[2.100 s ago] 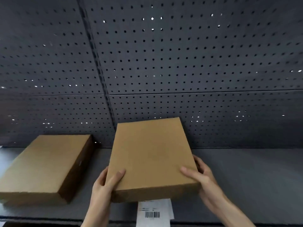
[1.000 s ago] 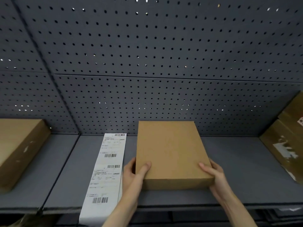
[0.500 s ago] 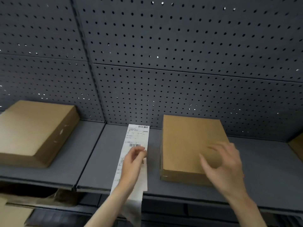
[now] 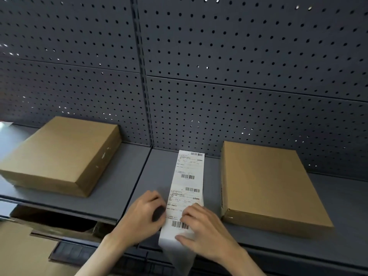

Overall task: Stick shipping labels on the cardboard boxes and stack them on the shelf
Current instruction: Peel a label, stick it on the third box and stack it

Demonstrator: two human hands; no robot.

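Note:
A long white strip of shipping labels (image 4: pixel 188 176) lies on the grey shelf (image 4: pixel 123 188), its near end hanging over the front edge. My left hand (image 4: pixel 143 218) grips the strip's left edge with curled fingers. On the strip's right side, my right hand (image 4: pixel 201 230) pinches the paper near a barcode. A flat cardboard box (image 4: pixel 266 186) lies to the right of the strip, apart from both hands. Another cardboard box (image 4: pixel 61 154) sits on the left part of the shelf.
A dark perforated back panel (image 4: pixel 219 56) rises behind the shelf. Below the shelf at the lower left there is an open cardboard carton (image 4: pixel 29 246). Bare shelf surface stretches to the right of the right box.
My right hand left the right box and came over to the label strip, joining the left hand on it. The view shifted to the left; the box stays where it was set down.

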